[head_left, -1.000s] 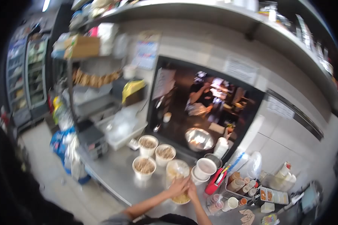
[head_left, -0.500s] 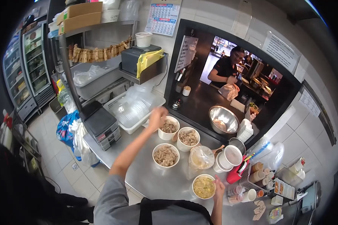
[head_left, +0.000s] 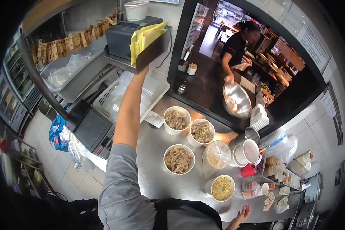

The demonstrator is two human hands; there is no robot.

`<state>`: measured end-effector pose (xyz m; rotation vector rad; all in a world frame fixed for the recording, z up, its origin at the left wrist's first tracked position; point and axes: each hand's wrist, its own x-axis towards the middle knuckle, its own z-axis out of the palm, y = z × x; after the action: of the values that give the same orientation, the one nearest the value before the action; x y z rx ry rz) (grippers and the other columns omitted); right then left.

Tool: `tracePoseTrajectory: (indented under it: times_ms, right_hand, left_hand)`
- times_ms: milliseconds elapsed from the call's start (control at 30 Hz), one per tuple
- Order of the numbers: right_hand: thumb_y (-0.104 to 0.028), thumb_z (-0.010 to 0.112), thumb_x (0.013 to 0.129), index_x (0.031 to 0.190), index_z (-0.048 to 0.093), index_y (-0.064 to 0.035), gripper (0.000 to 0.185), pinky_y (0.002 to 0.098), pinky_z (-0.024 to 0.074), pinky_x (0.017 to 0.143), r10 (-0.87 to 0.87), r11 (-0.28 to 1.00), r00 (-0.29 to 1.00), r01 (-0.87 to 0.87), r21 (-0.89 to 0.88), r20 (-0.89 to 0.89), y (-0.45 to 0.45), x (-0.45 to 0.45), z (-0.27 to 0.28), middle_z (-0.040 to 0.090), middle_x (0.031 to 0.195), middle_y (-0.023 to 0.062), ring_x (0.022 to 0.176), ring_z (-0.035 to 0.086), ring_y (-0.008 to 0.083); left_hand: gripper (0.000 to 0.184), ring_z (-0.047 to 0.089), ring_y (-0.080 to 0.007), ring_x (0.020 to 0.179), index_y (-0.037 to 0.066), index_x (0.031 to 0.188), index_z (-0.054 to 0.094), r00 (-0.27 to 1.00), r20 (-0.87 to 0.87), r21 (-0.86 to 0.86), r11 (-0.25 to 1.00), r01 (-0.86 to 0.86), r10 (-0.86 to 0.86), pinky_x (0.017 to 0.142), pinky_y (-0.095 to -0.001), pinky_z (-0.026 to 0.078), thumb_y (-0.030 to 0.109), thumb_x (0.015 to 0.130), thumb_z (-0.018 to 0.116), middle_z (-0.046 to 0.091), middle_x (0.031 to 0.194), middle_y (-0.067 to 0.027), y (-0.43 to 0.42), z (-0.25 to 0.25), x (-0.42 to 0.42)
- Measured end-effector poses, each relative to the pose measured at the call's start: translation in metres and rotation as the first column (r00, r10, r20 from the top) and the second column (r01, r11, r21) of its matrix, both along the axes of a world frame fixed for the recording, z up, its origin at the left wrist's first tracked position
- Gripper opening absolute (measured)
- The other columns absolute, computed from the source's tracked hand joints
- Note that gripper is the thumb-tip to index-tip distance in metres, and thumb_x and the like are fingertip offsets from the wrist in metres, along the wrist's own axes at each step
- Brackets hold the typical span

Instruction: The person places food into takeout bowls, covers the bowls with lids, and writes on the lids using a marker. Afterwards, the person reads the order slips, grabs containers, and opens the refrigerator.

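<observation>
My left forearm (head_left: pixel 129 111) reaches up over the white basket of clear plastic lids (head_left: pixel 120 100). The hand itself is hidden behind the metal holder (head_left: pixel 154 50) with yellow papers (head_left: pixel 143 41). Low at the right, my right hand (head_left: pixel 242 215) is held palm up with its fingers apart and nothing in it. Closest to it is a bowl of yellowish food (head_left: pixel 222 188). Three white bowls of brown shredded food stand on the steel counter: one (head_left: pixel 177 119) at the back, one (head_left: pixel 202 132) beside it, one (head_left: pixel 179 159) in front. A clear bag (head_left: pixel 217 154) lies near them.
White tubs (head_left: pixel 249 151), sauce bottles (head_left: pixel 272 166) and small cups (head_left: pixel 262 189) stand at the right. Through the pass window a person (head_left: pixel 235 50) holds a tilted steel bowl (head_left: pixel 237 100). A black box (head_left: pixel 90 126) sits at the left edge.
My left hand has moved up from beside the back bowl to behind the holder. My right hand has left the yellowish bowl. The person has grasped and tilted the steel bowl.
</observation>
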<state>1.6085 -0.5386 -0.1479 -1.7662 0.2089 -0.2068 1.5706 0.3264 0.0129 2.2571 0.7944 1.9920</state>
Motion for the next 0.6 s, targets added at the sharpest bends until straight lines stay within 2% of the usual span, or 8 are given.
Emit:
tracePoseTrajectory:
  times_ms: [133,233,267,333,367,433,500,600]
  right_hand:
    - [-0.02,0.056,0.082,0.118,0.049,-0.015,0.037,0.0366,0.0323,0.087,-0.135,0.99,0.991,0.136,0.028,-0.014,-0.014,-0.018,0.01,0.05,0.118,0.0024,0.107,0.046,0.0153]
    - [-0.019,0.056,0.083,0.116,0.05,-0.0112,0.034,0.0313,0.0354,0.082,-0.254,0.967,0.964,0.252,0.036,0.083,-0.017,-0.022,0.006,0.054,0.111,0.0021,0.101,0.049,0.0137]
    - [-0.021,0.056,0.085,0.095,0.057,-0.0054,0.019,0.0275,0.0371,0.075,-0.36,0.933,0.916,0.358,0.043,0.179,-0.01,-0.021,0.009,0.057,0.092,0.0018,0.086,0.051,0.0121]
    - [-0.025,0.055,0.086,0.081,0.054,-0.0037,0.022,0.0256,0.0369,0.068,-0.38,0.916,0.882,0.4,-0.015,0.28,-0.021,-0.012,0.003,0.053,0.078,0.0018,0.074,0.048,0.0113]
    - [-0.027,0.054,0.087,0.074,0.053,-0.0028,0.027,0.0246,0.0368,0.064,-0.388,0.905,0.861,0.424,-0.044,0.329,-0.014,-0.014,0.013,0.051,0.071,0.0018,0.068,0.046,0.0109]
    - [-0.037,0.05,0.088,0.07,0.053,-0.0012,0.04,0.0228,0.0344,0.052,-0.519,0.855,0.811,0.496,0.152,0.27,-0.007,-0.006,0.025,0.043,0.059,0.0004,0.055,0.039,0.0092]
    - [-0.031,0.046,0.09,0.096,0.059,-0.002,0.033,0.0235,0.0343,0.052,-0.441,0.897,0.825,0.42,0.139,0.352,-0.001,0.005,0.039,0.046,0.068,0.0007,0.056,0.037,0.0085]
    - [-0.018,0.045,0.09,0.131,0.032,-0.0071,0.045,0.0253,0.0455,0.07,-0.207,0.975,0.823,0.218,0.042,0.53,0.054,0.026,0.08,0.055,0.099,0.0083,0.084,0.055,0.0172]
  left_hand:
    - [0.027,0.053,-0.0377,0.096,0.002,0.101,0.059,0.996,-0.07,0.251,0.967,-0.036,0.056,0.085,-0.0444,0.04,0.018,0.082,0.049,0.058,0.101,-0.0199,0.007,-0.005,-0.001]
    - [0.027,0.051,-0.0332,0.101,0.002,0.104,0.056,0.99,-0.141,0.187,0.981,0.048,-0.021,0.089,-0.0442,0.038,0.015,0.081,0.051,0.056,0.105,-0.0175,-0.013,-0.002,-0.011]
    - [0.027,0.05,-0.0313,0.104,0.002,0.106,0.054,0.938,-0.276,0.231,0.962,-0.148,0.21,0.091,-0.0433,0.036,0.013,0.081,0.05,0.054,0.109,-0.0166,-0.018,-0.01,-0.014]
    - [0.029,0.046,-0.0275,0.111,0.002,0.109,0.05,0.635,-0.467,0.398,0.787,-0.471,0.616,0.096,-0.0414,0.033,0.009,0.082,0.05,0.05,0.119,-0.0149,-0.028,-0.026,-0.018]
    - [0.028,0.044,-0.0265,0.114,0.002,0.109,0.049,0.727,-0.475,0.344,0.865,-0.365,0.496,0.097,-0.042,0.031,0.008,0.081,0.05,0.048,0.121,-0.0134,-0.047,-0.026,-0.026]
    - [0.028,0.041,-0.0244,0.118,0.003,0.108,0.047,0.857,-0.469,0.229,0.967,-0.116,0.214,0.099,-0.043,0.028,0.006,0.081,0.051,0.046,0.125,-0.0105,-0.095,-0.025,-0.051]
    - [0.026,0.041,-0.0253,0.119,0.004,0.107,0.046,0.877,-0.468,0.194,0.981,-0.02,0.111,0.099,-0.0444,0.028,0.005,0.081,0.051,0.047,0.125,-0.0091,-0.154,-0.019,-0.071]
    - [0.023,0.041,-0.0264,0.12,0.006,0.102,0.046,0.896,-0.438,0.178,0.97,0.166,-0.073,0.1,-0.0461,0.026,0.004,0.08,0.053,0.05,0.123,-0.0079,-0.253,0.002,-0.082]
